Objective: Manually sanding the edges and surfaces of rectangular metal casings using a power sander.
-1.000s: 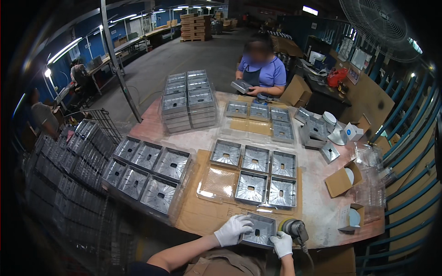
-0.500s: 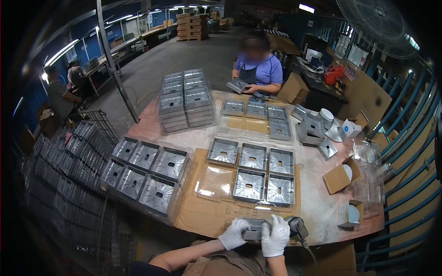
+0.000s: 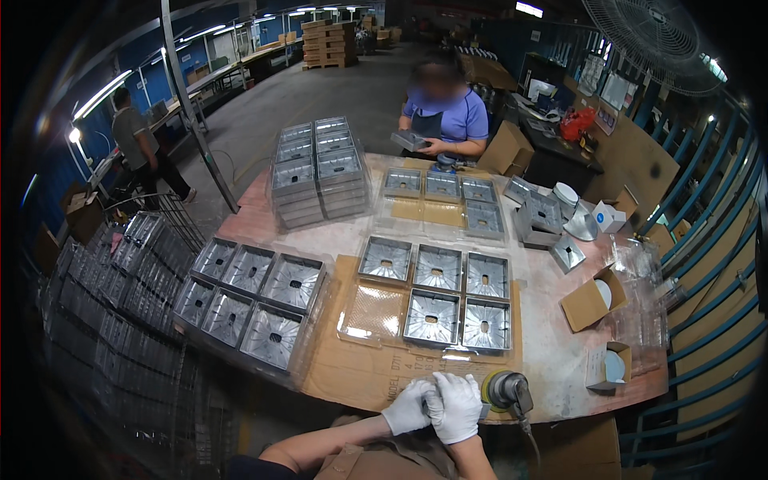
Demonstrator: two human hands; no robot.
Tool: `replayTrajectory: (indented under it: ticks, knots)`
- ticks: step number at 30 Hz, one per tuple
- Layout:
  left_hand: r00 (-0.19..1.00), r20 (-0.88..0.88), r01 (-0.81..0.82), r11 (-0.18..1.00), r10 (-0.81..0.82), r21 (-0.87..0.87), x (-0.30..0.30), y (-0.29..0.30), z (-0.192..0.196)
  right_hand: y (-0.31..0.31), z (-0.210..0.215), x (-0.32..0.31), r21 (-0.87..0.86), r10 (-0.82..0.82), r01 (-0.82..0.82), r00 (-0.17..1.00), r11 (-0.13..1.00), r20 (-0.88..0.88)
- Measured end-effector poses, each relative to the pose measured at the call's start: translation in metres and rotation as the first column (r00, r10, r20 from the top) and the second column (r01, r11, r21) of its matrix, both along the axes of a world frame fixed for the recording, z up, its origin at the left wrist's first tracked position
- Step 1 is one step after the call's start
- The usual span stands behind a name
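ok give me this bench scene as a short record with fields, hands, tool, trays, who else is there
left hand: white-gloved left hand, pressed against the other hand at the near table edge
right hand: white-gloved right hand, over the left; anything held is hidden
tool: round grey handheld sander, lying on the table just right of the hands
middle tray: clear plastic tray on brown cardboard, five square grey metal castings, near-left pocket empty
left tray: six similar castings
other person: worker in blue shirt at the far side, holding a casting
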State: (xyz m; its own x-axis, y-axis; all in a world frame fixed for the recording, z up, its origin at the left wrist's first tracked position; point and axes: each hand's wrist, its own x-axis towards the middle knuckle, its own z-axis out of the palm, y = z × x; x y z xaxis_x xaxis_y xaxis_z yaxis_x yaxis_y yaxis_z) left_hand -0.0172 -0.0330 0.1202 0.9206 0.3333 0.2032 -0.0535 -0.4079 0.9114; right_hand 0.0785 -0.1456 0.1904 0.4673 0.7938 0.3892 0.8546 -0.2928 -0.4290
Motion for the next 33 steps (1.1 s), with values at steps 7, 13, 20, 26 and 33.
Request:
replayTrajectory:
  ticks: [7, 13, 20, 26, 33]
  knots:
    - [1.000, 0.004, -0.017, 1.000, 0.017, 0.001, -0.002, 0.009, 0.011, -0.012, -0.003, 0.019, -0.007, -0.094, 0.093, 0.995, 0.996, -0.027]
    - [0.999, -0.041, -0.018, 0.999, 0.019, 0.027, -0.003, 0.016, 0.014, -0.024, -0.014, 0.035, 0.034, -0.170, 0.174, 0.980, 0.984, -0.107]
    - [1.000, -0.025, 0.009, 0.995, -0.012, -0.095, -0.003, 0.023, 0.012, -0.039, -0.050, 0.047, 0.124, -0.234, 0.336, 0.835, 0.934, -0.499]
    - [1.000, -0.027, 0.008, 0.967, -0.016, -0.255, -0.006, 0.029, 0.014, -0.045, -0.053, 0.051, 0.181, -0.156, 0.417, 0.653, 0.891, -0.741]
    - [0.998, -0.057, 0.002, 0.863, -0.035, -0.506, -0.005, 0.033, 0.019, -0.048, -0.058, 0.051, 0.210, -0.151, 0.500, 0.587, 0.840, -0.795]
